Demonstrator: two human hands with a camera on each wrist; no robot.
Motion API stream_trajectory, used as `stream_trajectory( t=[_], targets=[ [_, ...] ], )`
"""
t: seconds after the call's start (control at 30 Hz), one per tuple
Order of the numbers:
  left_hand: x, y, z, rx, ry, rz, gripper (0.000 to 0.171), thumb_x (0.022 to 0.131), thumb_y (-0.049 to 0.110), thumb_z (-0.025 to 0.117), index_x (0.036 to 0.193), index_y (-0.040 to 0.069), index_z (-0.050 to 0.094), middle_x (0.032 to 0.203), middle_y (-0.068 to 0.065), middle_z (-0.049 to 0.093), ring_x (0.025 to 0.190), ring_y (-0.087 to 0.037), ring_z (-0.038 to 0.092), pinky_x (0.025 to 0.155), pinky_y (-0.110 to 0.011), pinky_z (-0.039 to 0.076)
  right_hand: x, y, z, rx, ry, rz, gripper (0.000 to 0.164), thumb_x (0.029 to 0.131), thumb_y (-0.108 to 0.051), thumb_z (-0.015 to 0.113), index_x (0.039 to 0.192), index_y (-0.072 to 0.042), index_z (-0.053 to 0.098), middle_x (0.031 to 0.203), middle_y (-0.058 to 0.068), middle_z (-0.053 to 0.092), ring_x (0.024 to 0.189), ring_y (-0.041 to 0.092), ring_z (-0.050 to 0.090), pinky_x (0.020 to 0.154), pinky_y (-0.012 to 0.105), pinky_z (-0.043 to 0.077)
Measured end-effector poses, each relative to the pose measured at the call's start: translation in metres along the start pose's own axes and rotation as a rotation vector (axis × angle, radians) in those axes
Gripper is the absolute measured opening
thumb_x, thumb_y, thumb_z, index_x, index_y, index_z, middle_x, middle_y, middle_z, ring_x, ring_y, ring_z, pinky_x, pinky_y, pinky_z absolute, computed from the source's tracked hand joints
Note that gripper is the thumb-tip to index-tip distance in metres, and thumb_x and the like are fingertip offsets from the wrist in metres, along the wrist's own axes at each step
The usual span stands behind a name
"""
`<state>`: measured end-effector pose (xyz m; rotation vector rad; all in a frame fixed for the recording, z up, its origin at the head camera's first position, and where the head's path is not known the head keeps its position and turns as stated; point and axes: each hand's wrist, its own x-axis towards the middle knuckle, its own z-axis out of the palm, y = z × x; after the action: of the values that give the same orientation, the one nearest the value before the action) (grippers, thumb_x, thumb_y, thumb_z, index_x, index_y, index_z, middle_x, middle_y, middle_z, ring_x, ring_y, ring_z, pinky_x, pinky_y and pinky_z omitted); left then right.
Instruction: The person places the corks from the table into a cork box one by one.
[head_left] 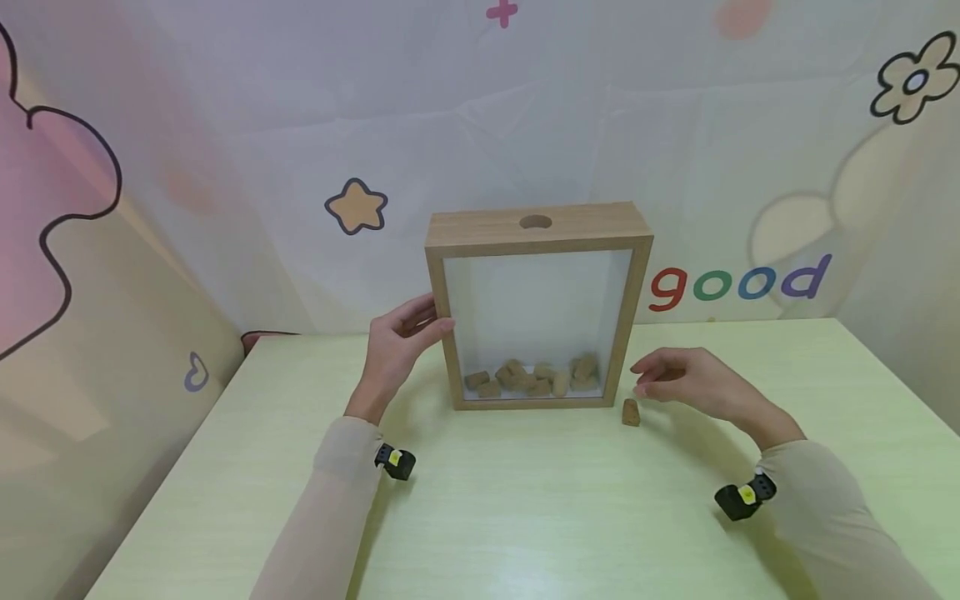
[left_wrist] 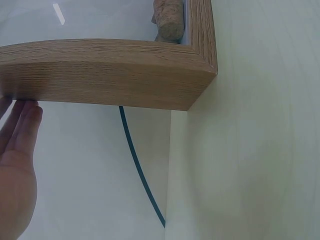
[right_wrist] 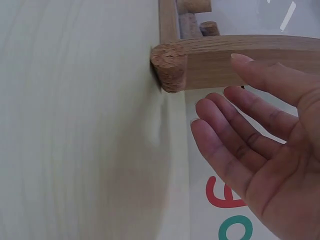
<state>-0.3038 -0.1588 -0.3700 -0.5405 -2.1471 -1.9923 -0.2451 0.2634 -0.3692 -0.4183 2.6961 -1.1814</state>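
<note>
A shallow wooden box (head_left: 540, 232) with a clear front and a round hole in its top stands upright on the table. Several corks (head_left: 517, 377) lie in the bottom of it. My left hand (head_left: 399, 343) holds the box's left side, thumb on the front frame and fingertips at the rear edge. One cork (head_left: 631, 412) stands on the table by the box's lower right corner, narrow end up in the head view. Just above and right of this cork is my right hand (head_left: 693, 383), fingers loosely bent and apart from it, with nothing between thumb and fingers.
The pale table (head_left: 510, 508) runs back to a printed cloth wall (head_left: 300, 167) close behind the box. Each wrist wears a small black camera, the left one (head_left: 395, 461) and the right one (head_left: 744, 497).
</note>
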Motion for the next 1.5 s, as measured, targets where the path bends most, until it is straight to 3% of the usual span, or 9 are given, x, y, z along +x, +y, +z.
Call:
stream_trajectory(
  t=[0.4, 0.83, 1.07, 1.5],
  targets=[
    [0.001, 0.000, 0.000, -0.011, -0.006, 0.009, 0.052, 0.099, 0.013, 0.077, 0.147, 0.001, 0.062, 0.139, -0.016, 0.068, 0.129, -0.029, 0.065, 0.101, -0.032, 0.057, 0.006, 0.007, 0.013, 0.023, -0.087, 0.000, 0.033, 0.100, -0.017, 0.075, 0.125, 0.004, 0.069, 0.106, 0.005, 0.074, 0.096, 0.021, 0.064, 0.081, 0.032, 0.055],
    [0.001, 0.000, 0.000, -0.011, -0.005, 0.011, 0.052, 0.099, 0.013, 0.077, 0.147, 0.001, 0.062, 0.139, -0.016, 0.068, 0.129, -0.029, 0.065, 0.101, -0.032, 0.057, 0.005, 0.004, 0.015, -0.006, -0.100, 0.019, 0.032, 0.097, -0.019, 0.080, 0.119, 0.003, 0.071, 0.103, 0.003, 0.074, 0.096, 0.022, 0.063, 0.085, 0.037, 0.054],
    [0.001, -0.001, -0.001, -0.004, -0.001, 0.007, 0.052, 0.099, 0.014, 0.077, 0.147, 0.001, 0.062, 0.140, -0.016, 0.068, 0.129, -0.028, 0.065, 0.101, -0.032, 0.057, 0.005, 0.003, 0.015, -0.005, -0.146, 0.001, 0.025, 0.094, -0.018, 0.084, 0.111, -0.002, 0.075, 0.098, 0.001, 0.072, 0.094, 0.021, 0.063, 0.082, 0.033, 0.056],
    [0.000, 0.000, -0.001, -0.008, -0.005, 0.005, 0.053, 0.099, 0.015, 0.077, 0.147, 0.001, 0.061, 0.140, -0.016, 0.067, 0.129, -0.029, 0.065, 0.101, -0.032, 0.057, 0.003, 0.003, 0.014, 0.039, -0.126, -0.045, 0.026, 0.099, -0.006, 0.072, 0.122, 0.006, 0.071, 0.107, 0.006, 0.074, 0.098, 0.022, 0.065, 0.083, 0.026, 0.057]
  ],
)
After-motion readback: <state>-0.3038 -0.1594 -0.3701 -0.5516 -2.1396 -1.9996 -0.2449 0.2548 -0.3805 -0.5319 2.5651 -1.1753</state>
